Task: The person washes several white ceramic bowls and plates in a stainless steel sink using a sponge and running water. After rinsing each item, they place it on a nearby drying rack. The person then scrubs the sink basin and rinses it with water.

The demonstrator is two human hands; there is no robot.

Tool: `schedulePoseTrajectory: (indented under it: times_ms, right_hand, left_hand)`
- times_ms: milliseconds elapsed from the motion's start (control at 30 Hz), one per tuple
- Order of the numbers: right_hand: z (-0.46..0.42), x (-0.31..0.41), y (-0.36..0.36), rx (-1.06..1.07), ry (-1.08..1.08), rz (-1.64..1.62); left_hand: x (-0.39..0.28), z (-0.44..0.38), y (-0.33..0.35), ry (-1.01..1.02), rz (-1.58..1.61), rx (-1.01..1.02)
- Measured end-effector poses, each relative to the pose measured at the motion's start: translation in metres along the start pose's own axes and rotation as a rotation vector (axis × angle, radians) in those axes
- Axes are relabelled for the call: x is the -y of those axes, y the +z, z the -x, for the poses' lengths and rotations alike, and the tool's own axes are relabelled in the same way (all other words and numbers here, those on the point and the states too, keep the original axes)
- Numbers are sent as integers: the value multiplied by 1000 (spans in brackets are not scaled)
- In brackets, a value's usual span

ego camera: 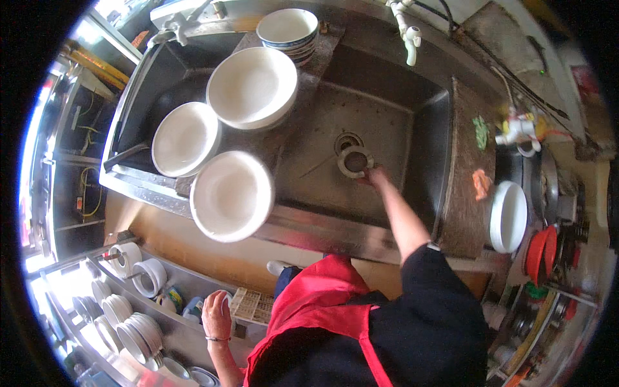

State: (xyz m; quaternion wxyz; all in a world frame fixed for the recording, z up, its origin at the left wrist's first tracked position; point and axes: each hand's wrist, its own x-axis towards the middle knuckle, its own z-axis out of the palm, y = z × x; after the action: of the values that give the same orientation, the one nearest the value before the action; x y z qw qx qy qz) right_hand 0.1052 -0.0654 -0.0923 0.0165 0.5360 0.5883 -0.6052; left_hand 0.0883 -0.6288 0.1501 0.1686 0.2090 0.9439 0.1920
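My right hand (375, 177) reaches down into the large metal sink basin (309, 159) and grips the rim of a round sink strainer (355, 161). The strainer is beside the round drain (349, 141) in the basin floor. My left hand (217, 314) hangs low at my left side, over the shelf, fingers bent; whether it holds anything is hard to tell. Left of the basin stand a large white bowl (252, 88), a second white bowl (185, 139) and a third (232, 196), with a stack of blue-rimmed bowls (287, 29) behind.
A white plastic tap (411, 43) hangs above the basin. On the right ledge lie a green scrubbing cloth (480, 132) and an orange one (481, 184), near a white basin (508, 216) and a red colander (540, 255). Stacked plates (139, 337) fill the lower-left shelf.
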Motion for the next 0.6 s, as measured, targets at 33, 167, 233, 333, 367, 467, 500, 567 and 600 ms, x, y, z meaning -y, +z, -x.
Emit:
schedulePoseTrajectory:
  times_ms: [33, 167, 233, 333, 367, 467, 500, 567, 600]
  right_hand:
    - [10, 19, 16, 20, 73, -246]
    - [-48, 44, 0, -27, 84, -359]
    - [-62, 103, -35, -140, -126, -221]
    - [25, 273, -90, -137, -496, -88]
    - [74, 322, -95, -131, -576, 19]
    - [124, 394, -85, -354, -801, 752]
    - [115, 406, -71, -501, -799, 1075]
    - [112, 401, -48, -741, -979, 1358]
    - [86, 391, -50, -994, -1095, 1348]
  left_hand:
    - [-17, -2, -2, 36, -63, -12]
    - [-91, -46, 3, 171, -82, 36]
    - [-128, -66, 4, 261, -43, 25]
    - [-178, -98, 14, 378, 9, 107]
    - [-190, -109, 23, 445, -20, 107]
    - [-214, -148, 56, 631, 24, 126]
    - [-212, -156, 73, 635, 19, 111]
    - [-201, -169, 99, 662, -1, 88]
    - [-198, -181, 107, 699, -13, 80]
